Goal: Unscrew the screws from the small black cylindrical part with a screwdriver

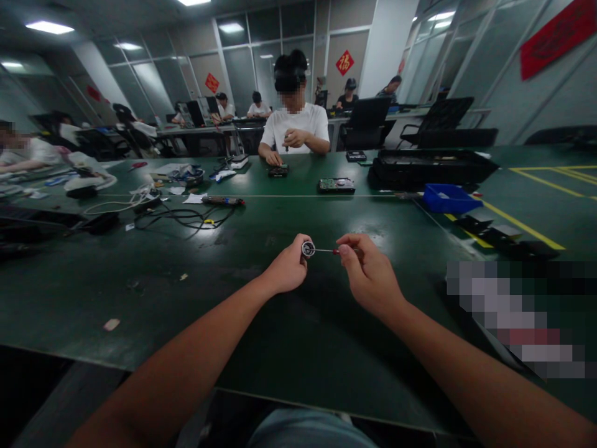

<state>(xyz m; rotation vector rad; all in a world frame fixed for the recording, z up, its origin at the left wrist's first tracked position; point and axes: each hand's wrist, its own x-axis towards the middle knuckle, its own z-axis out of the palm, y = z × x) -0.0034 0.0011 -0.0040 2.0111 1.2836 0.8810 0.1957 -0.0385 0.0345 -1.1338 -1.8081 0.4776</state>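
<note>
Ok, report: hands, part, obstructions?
Left hand gripping small round part. Right hand holding slim tool, shaft toward part. Blue bin off right, not in the way.

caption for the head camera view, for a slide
Over a green table, the left hand holds a small round part, the right hand a thin screwdriver.

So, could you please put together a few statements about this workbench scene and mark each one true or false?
1. The right hand holds a screwdriver. True.
2. The left hand holds nothing. False: it grips a small round metallic part.
3. The tabletop is white. False: it is green.
4. A blue bin sits right of the two hands in the picture. True.
5. A co-worker in a white shirt sits across the table. True.
</note>
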